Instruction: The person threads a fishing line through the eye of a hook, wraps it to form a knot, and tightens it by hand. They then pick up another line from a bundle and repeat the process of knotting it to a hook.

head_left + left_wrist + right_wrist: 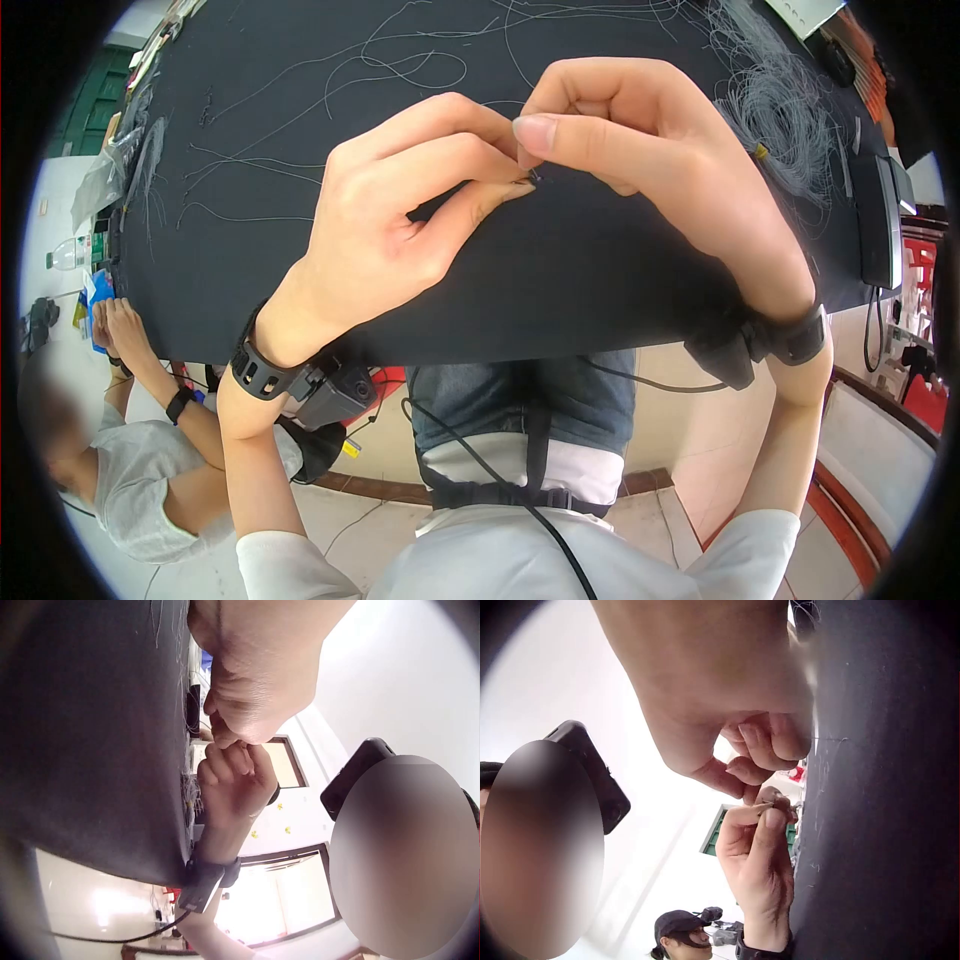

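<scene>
Over the black-covered table, my two hands meet at the fingertips. The left hand pinches the end of a thin grey line between thumb and fingers, with a tiny dark piece beside the tips. Thumb and forefinger of the right hand pinch the line just above, the other fingers curled in. In the right wrist view, the left hand faces the curled right hand. The fingers mostly hide the line, and I cannot tell whether it is knotted there.
Loose grey lines trail across the table's left and far side. A big tangled coil of line lies at the right, near a black device at the edge. At the left sits another person, hands on a blue packet.
</scene>
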`<state>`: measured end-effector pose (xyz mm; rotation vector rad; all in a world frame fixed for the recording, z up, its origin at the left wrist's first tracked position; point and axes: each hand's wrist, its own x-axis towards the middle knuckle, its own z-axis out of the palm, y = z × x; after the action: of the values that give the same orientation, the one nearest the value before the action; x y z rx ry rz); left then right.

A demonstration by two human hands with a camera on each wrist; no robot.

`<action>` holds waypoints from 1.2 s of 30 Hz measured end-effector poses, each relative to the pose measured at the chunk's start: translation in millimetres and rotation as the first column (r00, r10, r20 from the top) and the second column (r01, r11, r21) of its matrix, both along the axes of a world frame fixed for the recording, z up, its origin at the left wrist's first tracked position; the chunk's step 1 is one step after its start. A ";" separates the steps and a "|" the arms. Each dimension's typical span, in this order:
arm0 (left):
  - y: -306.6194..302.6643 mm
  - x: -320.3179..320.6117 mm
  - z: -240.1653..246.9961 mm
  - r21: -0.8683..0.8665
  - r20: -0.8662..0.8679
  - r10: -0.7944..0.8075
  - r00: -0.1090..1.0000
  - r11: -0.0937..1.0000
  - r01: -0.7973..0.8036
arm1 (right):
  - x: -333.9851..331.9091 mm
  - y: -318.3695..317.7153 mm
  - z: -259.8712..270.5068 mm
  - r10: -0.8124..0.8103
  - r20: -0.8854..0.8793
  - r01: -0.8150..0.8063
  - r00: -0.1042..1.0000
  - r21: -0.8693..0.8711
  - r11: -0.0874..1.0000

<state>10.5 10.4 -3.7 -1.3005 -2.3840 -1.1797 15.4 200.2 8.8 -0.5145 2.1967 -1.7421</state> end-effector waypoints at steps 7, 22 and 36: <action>-0.3 -0.8 0.4 0.009 0.003 -0.040 0.999 0.999 0.040 | -1.7 1.8 -0.9 -0.033 0.096 0.037 0.995 -0.038 0.999; -6.0 -1.5 -0.2 0.118 0.049 -0.043 0.998 0.992 0.037 | -7.4 -0.2 -20.1 -0.027 -0.083 0.029 0.996 0.028 0.999; -2.1 -8.8 -8.1 0.165 -0.034 0.204 0.978 0.967 -0.196 | 6.9 -8.4 -6.9 0.050 0.035 -0.052 0.998 0.041 0.998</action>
<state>1.6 8.3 -11.8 -1.0014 -2.2683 -1.2333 22.3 191.9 1.9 -0.5221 2.1726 -1.6627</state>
